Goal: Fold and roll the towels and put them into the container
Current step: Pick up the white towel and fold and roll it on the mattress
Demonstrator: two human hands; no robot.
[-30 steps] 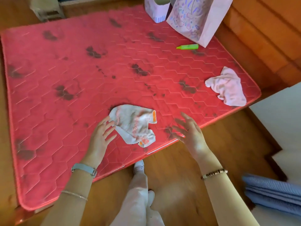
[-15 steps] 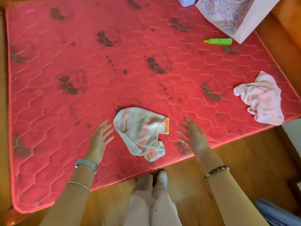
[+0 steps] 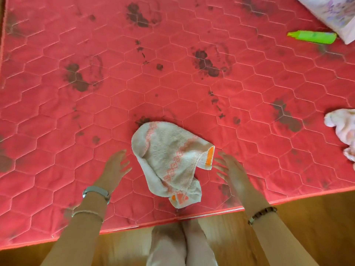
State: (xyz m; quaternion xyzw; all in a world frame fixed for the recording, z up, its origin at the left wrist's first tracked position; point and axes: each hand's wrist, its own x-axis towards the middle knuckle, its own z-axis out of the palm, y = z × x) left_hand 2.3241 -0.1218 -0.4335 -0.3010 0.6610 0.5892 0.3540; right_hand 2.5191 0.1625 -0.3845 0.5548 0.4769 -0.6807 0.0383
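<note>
A crumpled white towel [image 3: 171,160] with orange-pink pattern and orange corners lies near the front edge of the red quilted mat [image 3: 172,77]. My left hand [image 3: 115,167] hovers just left of it, fingers spread, holding nothing. On the towel's right side my right hand [image 3: 232,169] is also spread and empty, a small gap from the orange corner. A second, pale pink towel [image 3: 343,129] lies bunched at the right edge of the view, partly cut off.
A green marker-like object [image 3: 313,37] lies at the far right beside a patterned paper bag [image 3: 334,12], only its corner showing. Dark stains dot the mat. Wooden floor [image 3: 307,217] runs along the mat's front edge, where my knees [image 3: 178,244] are.
The view has moved closer and lower over the mat, pushing the bags mostly out of frame. Both hands stay spread beside the white towel, which has not moved.
</note>
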